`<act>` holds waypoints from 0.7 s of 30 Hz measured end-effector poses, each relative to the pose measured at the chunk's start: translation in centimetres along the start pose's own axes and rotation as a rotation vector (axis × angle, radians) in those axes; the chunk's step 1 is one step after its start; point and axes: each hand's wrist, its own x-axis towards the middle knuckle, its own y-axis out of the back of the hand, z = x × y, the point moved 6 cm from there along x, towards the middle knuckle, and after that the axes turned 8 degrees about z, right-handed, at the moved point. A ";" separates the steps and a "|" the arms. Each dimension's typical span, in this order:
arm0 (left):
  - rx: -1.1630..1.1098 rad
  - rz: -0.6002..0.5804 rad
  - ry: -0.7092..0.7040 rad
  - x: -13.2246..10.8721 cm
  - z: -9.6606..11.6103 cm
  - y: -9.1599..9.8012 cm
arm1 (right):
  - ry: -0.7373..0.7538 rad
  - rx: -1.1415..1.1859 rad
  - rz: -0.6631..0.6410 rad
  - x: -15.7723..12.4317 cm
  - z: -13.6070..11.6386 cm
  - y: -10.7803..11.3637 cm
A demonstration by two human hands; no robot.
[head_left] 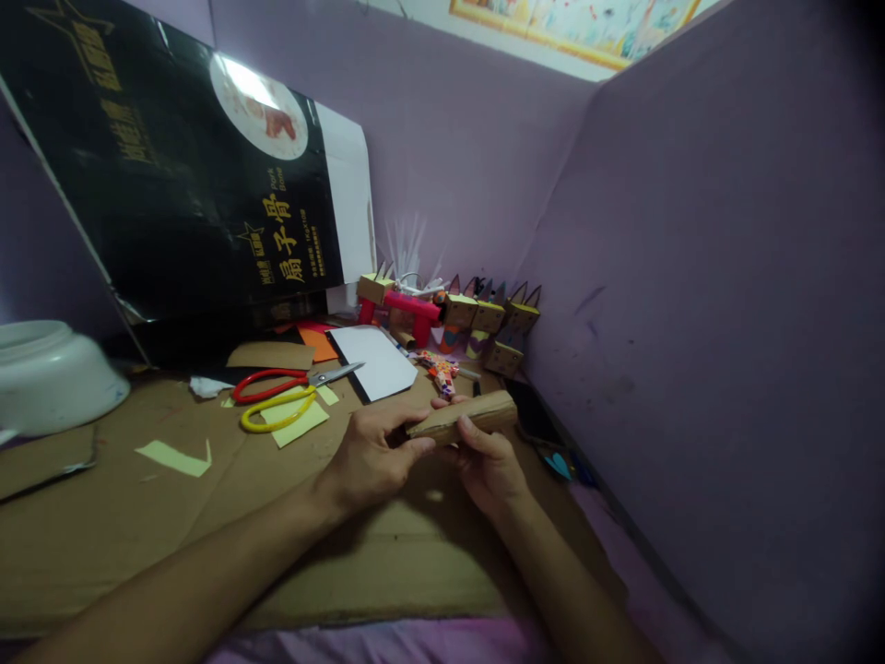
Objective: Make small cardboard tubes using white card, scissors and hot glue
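Between both hands, above the brown cardboard sheet (277, 553), is a rolled cardboard tube (484, 411), lying sideways with its right end tilted slightly up. My left hand (377, 452) pinches its left end between thumb and fingers. My right hand (488, 456) grips it near the middle, thumb on the front side and fingers behind. Left of the hands lie scissors (297, 392) with one red and one yellow handle, partly over a pale yellow paper piece (297, 424). Just behind the tube sits a colourful patterned wrapped piece (442, 369).
A white bowl (62, 378) stands upside down at the left. A large black printed box (207, 184) leans behind. Several cardboard animal figures (477, 314) line the back near the purple wall (691, 277). White paper (373, 360) lies mid-table; a dark phone-like slab (529, 410) lies at right.
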 end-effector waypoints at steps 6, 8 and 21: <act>-0.038 -0.026 0.023 -0.2 -0.4 -0.3 | 0.007 -0.001 0.029 -0.2 -0.2 0.0; -0.051 -0.050 0.032 -0.4 -0.5 -0.6 | 0.008 -0.001 0.033 -0.1 -0.1 0.1; 0.961 -0.078 0.338 5.8 -5.6 10.5 | 0.026 0.081 0.109 0.6 -0.5 1.0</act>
